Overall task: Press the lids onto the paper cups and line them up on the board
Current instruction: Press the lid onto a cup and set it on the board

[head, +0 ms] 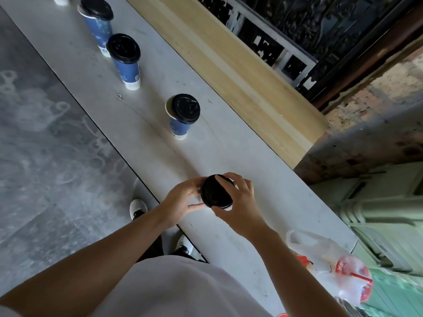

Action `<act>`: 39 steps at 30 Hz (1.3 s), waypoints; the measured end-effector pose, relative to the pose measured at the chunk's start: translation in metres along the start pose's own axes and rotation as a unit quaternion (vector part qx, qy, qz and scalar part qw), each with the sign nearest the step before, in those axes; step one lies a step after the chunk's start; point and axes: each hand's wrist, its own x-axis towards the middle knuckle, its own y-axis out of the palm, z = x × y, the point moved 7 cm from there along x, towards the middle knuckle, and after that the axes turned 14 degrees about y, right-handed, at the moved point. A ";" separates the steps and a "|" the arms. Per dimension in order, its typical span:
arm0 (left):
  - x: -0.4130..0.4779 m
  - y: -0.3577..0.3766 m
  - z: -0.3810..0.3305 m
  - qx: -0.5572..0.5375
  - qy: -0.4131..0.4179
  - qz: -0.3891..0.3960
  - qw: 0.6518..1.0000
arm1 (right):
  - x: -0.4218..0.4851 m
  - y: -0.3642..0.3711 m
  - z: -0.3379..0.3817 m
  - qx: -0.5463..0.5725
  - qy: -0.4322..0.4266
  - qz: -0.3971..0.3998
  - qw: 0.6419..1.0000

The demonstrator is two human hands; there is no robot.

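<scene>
A black lid sits on top of a paper cup near the front of the grey board; the cup body is almost wholly hidden beneath it. My left hand grips the cup's left side. My right hand curls over the lid's right rim, fingers on top. Three blue paper cups stand in a row further along the board. The nearest cup has its black lid lying askew, and so does the far cup. The middle cup wears its lid squarely.
A clear plastic bag holding a red-printed cup with a red straw lies at the board's near right end. A pale wooden plank runs along the board's right side. My shoes stand on the stone floor to the left.
</scene>
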 end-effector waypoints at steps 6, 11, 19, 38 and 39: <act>0.000 -0.002 0.004 0.032 0.011 -0.111 0.993 | -0.002 -0.004 -0.018 0.175 0.075 -0.029 0.981; -0.005 0.003 0.004 0.059 0.032 -0.127 0.990 | -0.007 0.009 -0.057 0.468 0.281 -0.042 0.837; -0.003 0.008 -0.008 0.105 0.063 -0.128 0.984 | -0.014 0.034 -0.057 0.532 0.276 0.005 0.800; 0.006 0.008 -0.014 0.281 0.102 -0.094 0.950 | -0.006 0.042 -0.046 0.524 0.303 -0.012 0.796; 0.006 0.007 -0.013 0.277 0.104 -0.097 0.950 | -0.006 0.043 -0.045 0.525 0.301 -0.018 0.796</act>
